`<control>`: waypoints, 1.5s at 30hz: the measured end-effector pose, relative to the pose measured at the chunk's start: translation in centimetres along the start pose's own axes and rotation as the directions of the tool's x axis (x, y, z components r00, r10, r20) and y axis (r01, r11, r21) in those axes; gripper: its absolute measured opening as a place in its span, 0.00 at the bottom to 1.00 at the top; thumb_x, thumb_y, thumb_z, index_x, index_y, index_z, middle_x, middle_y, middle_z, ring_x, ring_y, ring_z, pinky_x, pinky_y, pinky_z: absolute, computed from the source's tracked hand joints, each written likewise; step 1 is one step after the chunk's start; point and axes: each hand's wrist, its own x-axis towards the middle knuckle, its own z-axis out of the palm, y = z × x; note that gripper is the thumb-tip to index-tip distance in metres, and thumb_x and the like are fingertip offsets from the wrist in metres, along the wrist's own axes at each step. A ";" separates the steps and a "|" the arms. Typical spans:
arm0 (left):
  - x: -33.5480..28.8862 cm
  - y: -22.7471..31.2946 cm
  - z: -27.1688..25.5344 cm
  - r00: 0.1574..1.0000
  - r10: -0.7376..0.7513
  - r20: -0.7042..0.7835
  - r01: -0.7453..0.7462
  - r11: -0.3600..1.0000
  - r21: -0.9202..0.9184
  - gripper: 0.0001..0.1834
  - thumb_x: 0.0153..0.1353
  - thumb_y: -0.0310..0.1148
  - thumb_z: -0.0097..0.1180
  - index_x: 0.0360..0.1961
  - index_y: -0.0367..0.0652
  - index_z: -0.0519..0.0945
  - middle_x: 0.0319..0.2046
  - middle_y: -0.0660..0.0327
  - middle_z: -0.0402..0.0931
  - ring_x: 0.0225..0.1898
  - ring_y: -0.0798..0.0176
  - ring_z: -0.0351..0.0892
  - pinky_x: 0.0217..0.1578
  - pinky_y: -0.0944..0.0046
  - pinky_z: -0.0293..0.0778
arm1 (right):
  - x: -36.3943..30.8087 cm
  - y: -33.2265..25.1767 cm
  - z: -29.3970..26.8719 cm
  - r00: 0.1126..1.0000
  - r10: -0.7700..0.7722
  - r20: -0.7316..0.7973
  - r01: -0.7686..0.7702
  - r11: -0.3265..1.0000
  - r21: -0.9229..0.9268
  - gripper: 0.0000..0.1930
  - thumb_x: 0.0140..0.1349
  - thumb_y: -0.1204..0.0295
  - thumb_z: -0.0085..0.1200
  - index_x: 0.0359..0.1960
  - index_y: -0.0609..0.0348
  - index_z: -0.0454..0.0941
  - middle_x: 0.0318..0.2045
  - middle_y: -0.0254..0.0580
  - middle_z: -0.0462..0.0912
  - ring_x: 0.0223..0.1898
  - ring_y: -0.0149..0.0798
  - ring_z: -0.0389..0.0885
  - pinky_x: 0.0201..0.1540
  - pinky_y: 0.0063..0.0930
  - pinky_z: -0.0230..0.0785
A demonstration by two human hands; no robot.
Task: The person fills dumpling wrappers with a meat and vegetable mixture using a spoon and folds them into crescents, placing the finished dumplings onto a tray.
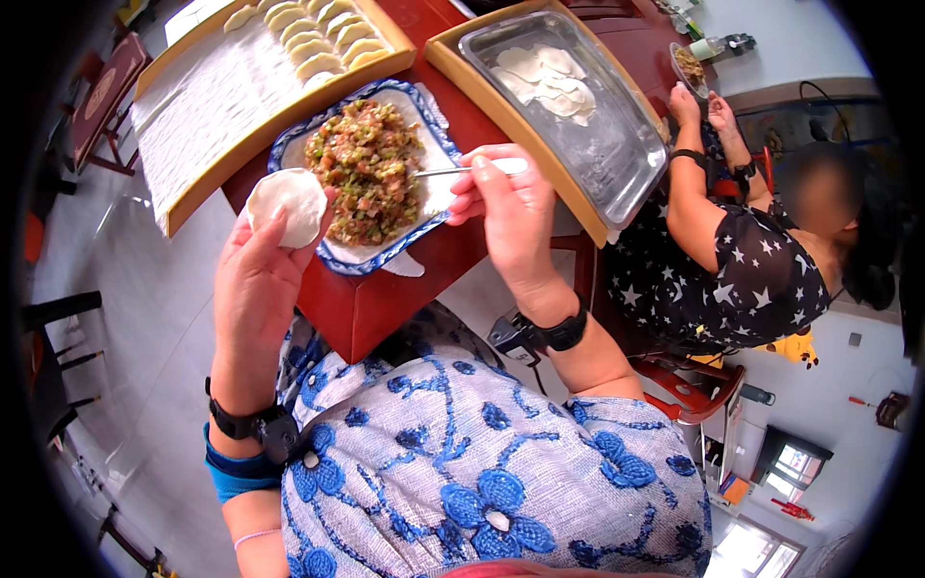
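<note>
My left hand [252, 279] holds a round white dumpling wrapper [289, 204], thumb on its face and fingers behind. In my right hand [518, 222] is a slim utensil [443, 171] with a metal stem and white handle, pinched between thumb and fingers. Its far end meets the mound of chopped meat and green filling [361, 159], so its tip is hidden. The filling fills much of a white dish with a blue patterned rim [441, 108], which stands at the table corner between my hands. The wrapper is left of the dish and carries no visible filling.
Rows of folded dumplings [323, 43] lie in a cloth-lined box [183, 193] at the far left. A clear tray [626, 159] with loose wrappers [549, 82] sits in another box to the right. Beyond it a person [742, 241] works with both hands near a bowl [688, 69].
</note>
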 end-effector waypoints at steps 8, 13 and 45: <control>0.0 0.4 -1.4 0.998 0.013 -0.065 -0.011 1.000 0.026 0.21 0.71 0.29 0.44 0.62 0.32 0.63 0.60 0.44 0.68 0.63 0.50 0.69 0.65 0.53 0.66 | 0.3 -0.6 -1.2 0.999 0.033 -0.037 -0.026 0.983 0.181 0.09 0.69 0.70 0.48 0.40 0.64 0.76 0.27 0.41 0.81 0.24 0.30 0.81 0.24 0.24 0.78; 0.2 0.4 -0.9 0.999 0.041 -0.034 -0.039 0.999 0.036 0.21 0.71 0.30 0.45 0.62 0.33 0.65 0.60 0.46 0.69 0.63 0.53 0.69 0.64 0.57 0.66 | 0.1 -0.4 -1.1 0.999 0.040 -0.008 -0.040 0.999 0.034 0.09 0.70 0.70 0.48 0.39 0.64 0.75 0.26 0.40 0.81 0.23 0.28 0.80 0.25 0.22 0.78; 0.9 0.1 2.3 0.995 -0.096 0.039 0.103 0.962 -0.254 0.28 0.76 0.43 0.30 0.63 0.27 0.59 0.61 0.41 0.67 0.61 0.45 0.70 0.63 0.49 0.67 | -1.8 -1.1 3.9 0.370 -0.677 0.636 0.929 0.259 -0.265 0.12 0.58 0.78 0.55 0.44 0.64 0.76 0.36 0.46 0.80 0.35 0.41 0.82 0.37 0.28 0.79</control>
